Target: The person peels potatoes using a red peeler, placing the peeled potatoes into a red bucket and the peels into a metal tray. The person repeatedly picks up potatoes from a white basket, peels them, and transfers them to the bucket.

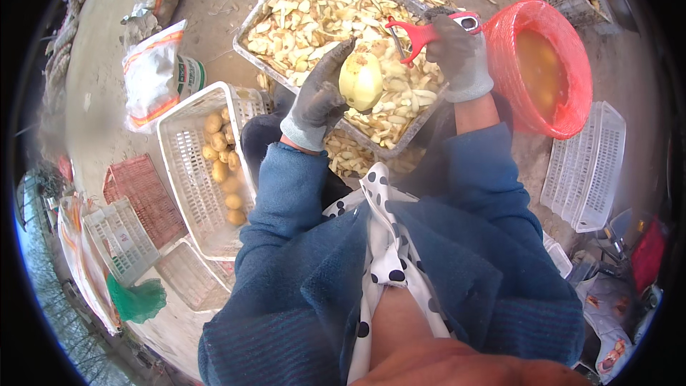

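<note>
A mostly peeled, pale yellow potato (361, 81) rests against the fingers of my left hand (319, 99), which wears a dirty grey glove. Some brownish skin shows at its far end. To the right, my gloved right hand (461, 57) grips a red Y-shaped peeler (417, 37), its blade end pointing left toward the potato but apart from it. Below both hands lies a large grey tray (251, 53) heaped with potato peelings (321, 11). More peelings lie under its near edge.
At my left stands a white plastic crate (187, 179) with unpeeled potatoes (218, 144). A tub lined with red plastic (500, 50) holds murky water and potatoes at my right. White stacked crates (587, 164) sit nearer on that side. A white sack (152, 71) and red crate (143, 193) are farther left.
</note>
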Demonstrator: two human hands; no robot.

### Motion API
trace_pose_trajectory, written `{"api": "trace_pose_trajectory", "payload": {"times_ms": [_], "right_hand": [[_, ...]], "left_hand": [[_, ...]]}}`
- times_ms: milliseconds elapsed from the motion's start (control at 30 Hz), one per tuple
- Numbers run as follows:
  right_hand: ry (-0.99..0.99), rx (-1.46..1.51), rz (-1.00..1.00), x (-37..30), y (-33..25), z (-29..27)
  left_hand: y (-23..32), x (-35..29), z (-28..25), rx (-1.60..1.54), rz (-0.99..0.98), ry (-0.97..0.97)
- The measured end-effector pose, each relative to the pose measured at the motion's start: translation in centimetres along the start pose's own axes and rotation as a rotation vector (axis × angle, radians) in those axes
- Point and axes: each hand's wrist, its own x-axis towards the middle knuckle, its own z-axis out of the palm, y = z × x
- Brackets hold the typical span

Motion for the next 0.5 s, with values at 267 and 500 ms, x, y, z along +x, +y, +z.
{"api": "trace_pose_trajectory", "payload": {"times_ms": [267, 500], "right_hand": [[-0.172, 0.129, -0.176, 0.1, 0.1, -1.5], [-0.309, -0.497, -0.273, -1.9, 0.2, 1.8]], "left_hand": [[-2.0, 0.3, 0.9, 0.091, 0.259, -0.070], [-2.9, 1.9, -0.6, -0.765, -0.210, 0.177]]}}
